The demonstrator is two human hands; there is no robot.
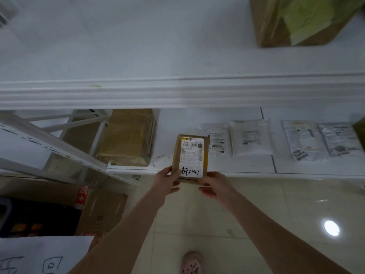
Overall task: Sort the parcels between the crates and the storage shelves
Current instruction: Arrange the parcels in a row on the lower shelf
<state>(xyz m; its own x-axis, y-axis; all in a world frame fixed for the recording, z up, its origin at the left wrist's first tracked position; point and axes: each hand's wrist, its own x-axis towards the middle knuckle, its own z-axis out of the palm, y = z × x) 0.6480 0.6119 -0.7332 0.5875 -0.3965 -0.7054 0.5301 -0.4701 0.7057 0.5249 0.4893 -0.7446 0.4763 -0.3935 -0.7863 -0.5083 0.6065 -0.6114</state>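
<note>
A small brown cardboard parcel (190, 155) with a white shipping label and handwritten marks is held over the front edge of the lower white shelf (246, 171). My left hand (167, 181) grips its lower left corner. My right hand (214, 186) pinches its lower right corner. The parcel stands nearly upright, label facing me. Beside it on the same shelf lie several flat white plastic mailers (250, 137), and a larger taped brown box (128, 137) sits at the shelf's left end.
An upper white shelf (138, 91) runs across the view, with a big brown box (292, 18) at its far right. On the floor at left stand a cardboard box (102, 210) and a dark crate (29, 218). Glossy tiles lie below, with a pink shoe (192, 263).
</note>
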